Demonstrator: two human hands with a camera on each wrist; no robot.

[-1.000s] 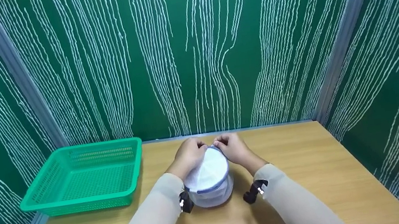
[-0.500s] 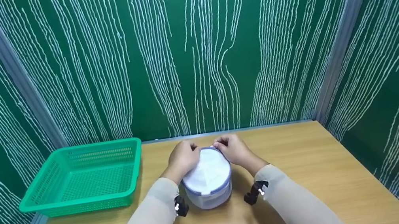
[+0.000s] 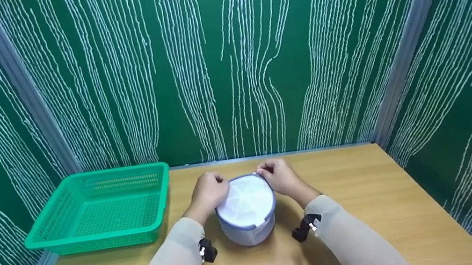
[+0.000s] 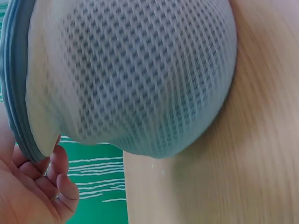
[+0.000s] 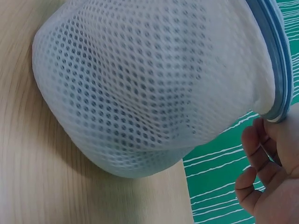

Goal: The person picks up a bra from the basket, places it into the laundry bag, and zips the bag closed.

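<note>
A round white mesh laundry bag (image 3: 247, 201) with a blue zipper rim (image 4: 14, 88) stands on the table, its flat top towards the head camera. My left hand (image 3: 209, 192) pinches the rim at its far left. At the far right of the rim, my right hand (image 3: 280, 176) pinches the edge between thumb and fingers, beside a small light piece. Both wrist views show the honeycomb mesh side (image 5: 126, 88) with a dark layer showing through. The fingertips are partly hidden behind the rim.
On the left of the wooden table (image 3: 352, 209) is a green plastic basket (image 3: 101, 236) with slotted walls. Green panels (image 3: 228, 81) with white wavy lines enclose the back and both sides, framed by grey posts (image 3: 410, 34).
My left hand has slid left along the rim, away from the right hand. The bag's top has turned and spread rounder. My right hand stays almost in place at the rim.
</note>
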